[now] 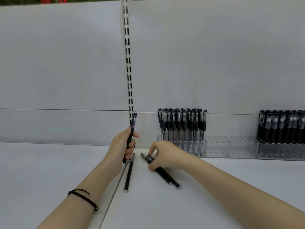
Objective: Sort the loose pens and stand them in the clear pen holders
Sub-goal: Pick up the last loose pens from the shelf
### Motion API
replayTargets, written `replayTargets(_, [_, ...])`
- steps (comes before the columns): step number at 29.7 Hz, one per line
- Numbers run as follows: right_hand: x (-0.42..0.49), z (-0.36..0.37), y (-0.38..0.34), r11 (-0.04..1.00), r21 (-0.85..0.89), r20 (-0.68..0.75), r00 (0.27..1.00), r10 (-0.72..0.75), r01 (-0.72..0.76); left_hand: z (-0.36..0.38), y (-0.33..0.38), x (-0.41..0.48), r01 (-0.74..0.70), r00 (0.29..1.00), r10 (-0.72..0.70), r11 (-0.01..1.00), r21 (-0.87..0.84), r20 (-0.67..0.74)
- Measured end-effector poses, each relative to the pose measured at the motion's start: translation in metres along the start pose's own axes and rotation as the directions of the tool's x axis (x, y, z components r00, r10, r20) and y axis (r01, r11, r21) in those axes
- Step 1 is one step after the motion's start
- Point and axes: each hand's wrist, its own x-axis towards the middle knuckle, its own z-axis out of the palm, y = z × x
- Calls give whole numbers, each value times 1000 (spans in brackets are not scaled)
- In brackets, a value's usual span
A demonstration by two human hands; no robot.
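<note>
The left hand [123, 145], with a dark cord bracelet [84, 198] on its wrist, was closed in a fist around one black pen [131, 133], held nearly upright with its clear cap on top, just left of the clear pen holders [231, 147]. One loose pen [128, 174] lay on the white shelf [214, 195] right below that hand, near the seam between the two shelf boards. To its right, the right hand [162, 155] was curled, fingertips and thumb pinching the cap end of two more loose pens [165, 174] that lay side by side and touching, in front of the holders. Three holders stood in a row against the back panel [214, 55]: the left one packed with upright black pens, too many to count exactly, the middle one with no pens in it, the right one also packed and cut off by the frame edge.
</note>
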Motion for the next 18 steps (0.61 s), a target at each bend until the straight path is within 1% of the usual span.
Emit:
replayTargets(4, [0,-8,2,998,-54,50,999,15,-12,1,-1,0,20,1000,-20,1000,14,8])
replayTargets(7, [-2,-12,1,998,-63,79,997,18,-13,1,-1,0,53,999,-53,999,-9,10])
replayTargets(10, [-4,-14,0,997,-69,90,996,26,-19,2,-2,1,78,997,-78,997,-23,15])
replayTargets(14, [-5,-14,0,997,-69,87,996,37,-31,1,-3,1,75,997,-74,997,-26,19])
replayTargets(16, [-5,-16,1,999,-8,71,997,33,-33,0,-4,2,72,997,-71,997,-33,21])
replayTargets(18, [-5,-20,1,983,177,51,998,34,-43,0,-5,2,72,997,-72,997,-34,12])
